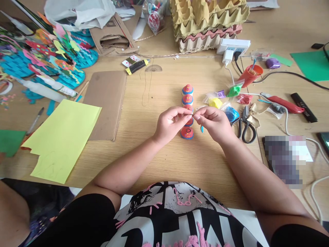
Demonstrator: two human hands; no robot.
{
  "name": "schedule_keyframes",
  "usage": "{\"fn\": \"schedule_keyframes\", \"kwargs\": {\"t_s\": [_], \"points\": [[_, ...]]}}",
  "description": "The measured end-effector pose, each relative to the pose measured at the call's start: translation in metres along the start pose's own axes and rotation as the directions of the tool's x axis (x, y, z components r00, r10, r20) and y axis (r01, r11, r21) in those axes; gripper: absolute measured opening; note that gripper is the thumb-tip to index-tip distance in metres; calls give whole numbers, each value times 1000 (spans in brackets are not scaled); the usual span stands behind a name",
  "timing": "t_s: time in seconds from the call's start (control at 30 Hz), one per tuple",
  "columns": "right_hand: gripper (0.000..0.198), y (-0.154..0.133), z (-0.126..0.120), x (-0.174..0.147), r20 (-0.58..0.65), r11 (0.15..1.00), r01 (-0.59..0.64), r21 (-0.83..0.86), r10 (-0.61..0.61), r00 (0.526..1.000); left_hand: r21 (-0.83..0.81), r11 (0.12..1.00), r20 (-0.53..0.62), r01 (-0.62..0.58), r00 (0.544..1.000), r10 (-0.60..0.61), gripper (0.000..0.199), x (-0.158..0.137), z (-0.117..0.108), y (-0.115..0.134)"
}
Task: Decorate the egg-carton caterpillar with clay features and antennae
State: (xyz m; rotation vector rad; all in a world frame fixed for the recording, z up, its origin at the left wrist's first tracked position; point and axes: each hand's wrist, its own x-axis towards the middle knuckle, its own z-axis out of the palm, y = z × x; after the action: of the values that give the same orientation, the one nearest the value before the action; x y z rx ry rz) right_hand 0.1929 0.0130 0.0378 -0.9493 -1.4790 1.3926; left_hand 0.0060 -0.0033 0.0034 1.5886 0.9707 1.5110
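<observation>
Nearest my remote view, a black-and-white printed shirt (164,212) with raised pink trim is cut off by the lower edge. Beyond it I see the left hand (169,123) and the right hand (216,123) meeting above the wood-grained table (154,161). Each pinches thumb against forefinger, closed on a thin dark piece (192,114) between them; the fingertips cover its ends, and I cannot tell its material. At the hands runs a row of five domed figures, red above blue; the nearest figure (187,133) bears a dark ring, while the hands partly hide the middle ones. At right, coarse pixels mask a flat object (282,161), beside which lie black-handled scissors (248,128).

Farther on, I find clear plastic packets holding smooth-looking lumps: blue (231,114), yellow (215,103), red (244,99) and green (233,90). Behind them, an orange cup (250,78) contains slender implements, their lower ends concealed by its wall.

Farthest, I note stacked egg trays (213,29) of ridged pulp, a clear bag (154,20) of mixed colored items, and a crumpled white bag (82,15) whose contents I cannot make out.
</observation>
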Motion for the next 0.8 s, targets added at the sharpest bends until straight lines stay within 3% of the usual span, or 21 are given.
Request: {"fn": "schedule_keyframes", "kwargs": {"t_s": [0.53,0.8], "points": [[41,7,-5,1,46,998,-37,48,35,998,105,990,-3,-92,996,93,9,1,-1,6],[41,5,-4,1,29,998,1,67,-3,1000,144,985,-11,-95,995,98,8,2,-2,7]]}}
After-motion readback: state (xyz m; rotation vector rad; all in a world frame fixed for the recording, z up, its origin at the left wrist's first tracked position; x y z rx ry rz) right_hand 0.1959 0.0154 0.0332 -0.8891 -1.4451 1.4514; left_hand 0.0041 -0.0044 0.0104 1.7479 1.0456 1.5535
